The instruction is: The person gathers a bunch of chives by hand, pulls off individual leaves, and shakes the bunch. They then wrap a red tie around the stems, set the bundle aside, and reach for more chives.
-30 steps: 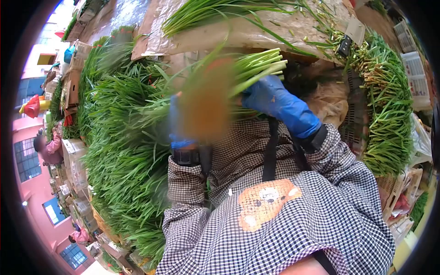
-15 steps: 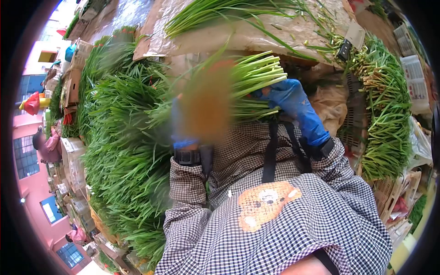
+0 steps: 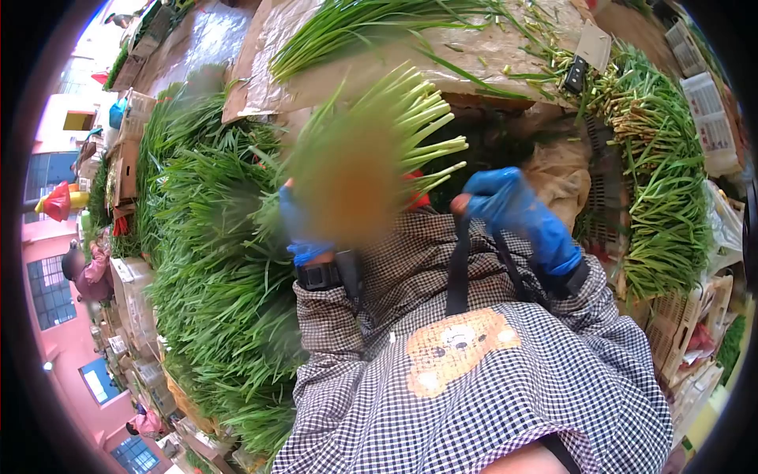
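A bunch of green chives [image 3: 422, 118] with pale cut ends fanned to the right stands in front of my chest. My left hand [image 3: 300, 229], in a blue glove, is wrapped around its leafy side; a smeared brown patch hides most of the fingers. Something red [image 3: 418, 192] shows just under the stems. To the right of the bunch, apart from it, my right hand [image 3: 509, 205] in a blue glove has its fingers curled, with a bare thumb tip showing. Whatever those fingers may pinch is too small or hidden to make out.
Tall piles of chives [image 3: 221, 276] rise on my left. More chives [image 3: 655, 174] are stacked on the right beside a plastic crate [image 3: 608, 189]. Ahead, loose chives [image 3: 355, 28] lie on a covered board [image 3: 474, 67], near a black device [image 3: 576, 76]. People are at the far left.
My right hand has come away from the chive stems and is now apart on the right. The bunch has tilted, its pale ends spread more and raised.
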`<state>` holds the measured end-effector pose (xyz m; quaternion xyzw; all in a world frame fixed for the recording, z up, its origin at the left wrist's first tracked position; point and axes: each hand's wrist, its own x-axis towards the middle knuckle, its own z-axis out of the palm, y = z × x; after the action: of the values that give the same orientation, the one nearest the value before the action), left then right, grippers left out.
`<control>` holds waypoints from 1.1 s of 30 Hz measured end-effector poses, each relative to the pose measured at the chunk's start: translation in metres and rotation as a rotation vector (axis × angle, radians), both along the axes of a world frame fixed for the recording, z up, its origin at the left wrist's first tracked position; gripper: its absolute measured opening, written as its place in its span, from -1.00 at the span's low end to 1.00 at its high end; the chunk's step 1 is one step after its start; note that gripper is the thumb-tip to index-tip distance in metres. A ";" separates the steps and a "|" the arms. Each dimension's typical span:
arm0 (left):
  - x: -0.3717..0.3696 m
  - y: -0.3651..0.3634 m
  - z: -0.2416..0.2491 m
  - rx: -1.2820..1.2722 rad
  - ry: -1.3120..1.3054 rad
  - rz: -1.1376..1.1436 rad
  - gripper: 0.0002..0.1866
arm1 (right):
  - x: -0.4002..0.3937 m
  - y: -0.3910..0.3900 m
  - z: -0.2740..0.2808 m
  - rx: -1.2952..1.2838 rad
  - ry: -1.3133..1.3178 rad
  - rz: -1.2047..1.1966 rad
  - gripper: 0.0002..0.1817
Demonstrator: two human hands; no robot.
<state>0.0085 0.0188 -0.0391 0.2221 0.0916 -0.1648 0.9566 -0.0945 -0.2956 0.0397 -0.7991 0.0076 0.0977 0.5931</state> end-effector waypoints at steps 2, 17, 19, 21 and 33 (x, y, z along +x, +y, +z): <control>0.001 0.002 0.005 0.339 -0.060 0.078 -0.62 | 0.006 -0.026 0.009 0.072 0.116 -0.191 -0.80; 0.004 0.028 -0.030 1.058 -0.333 0.200 -0.53 | 0.057 -0.036 0.018 0.141 0.037 -0.244 -0.69; 0.002 0.027 -0.021 1.233 -0.467 0.033 -0.54 | 0.052 -0.035 0.020 0.275 -0.094 -0.269 -0.64; 0.005 0.022 -0.023 1.339 -0.441 0.122 -0.54 | 0.053 -0.012 0.021 -0.022 -0.162 -0.163 -0.60; -0.004 0.013 -0.001 0.339 0.102 0.176 -0.55 | 0.043 -0.084 -0.008 0.113 -0.153 -0.598 -0.79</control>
<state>0.0044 0.0321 -0.0402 0.3625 0.1856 -0.0738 0.9103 -0.0516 -0.3795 0.0315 -0.7323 0.1922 -0.1415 0.6378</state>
